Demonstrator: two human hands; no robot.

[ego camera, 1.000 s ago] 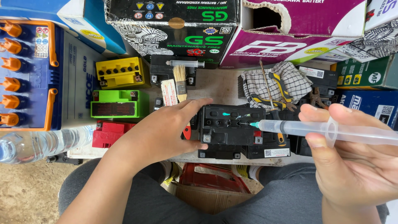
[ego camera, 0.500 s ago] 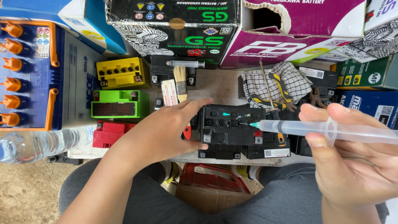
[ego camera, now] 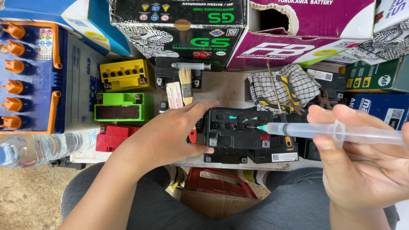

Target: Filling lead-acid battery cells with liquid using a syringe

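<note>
We see the left hand (ego camera: 168,134) with fingers clamped on the left side of the black battery (ego camera: 236,127). The right hand (ego camera: 362,162) has fingers closed around 1 clear syringe (ego camera: 324,132), its needle tip at a filling hole beyond the fingertips.

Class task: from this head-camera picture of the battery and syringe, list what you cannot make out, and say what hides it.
Head view only:
- Left end of the black battery: covered by the left hand.
- Syringe plunger end: cut off by the right edge, behind the right hand.
- Fluid level in the filler holes: too small and dark.
- Pliers jaws: partly buried in the checked cloth.
</note>
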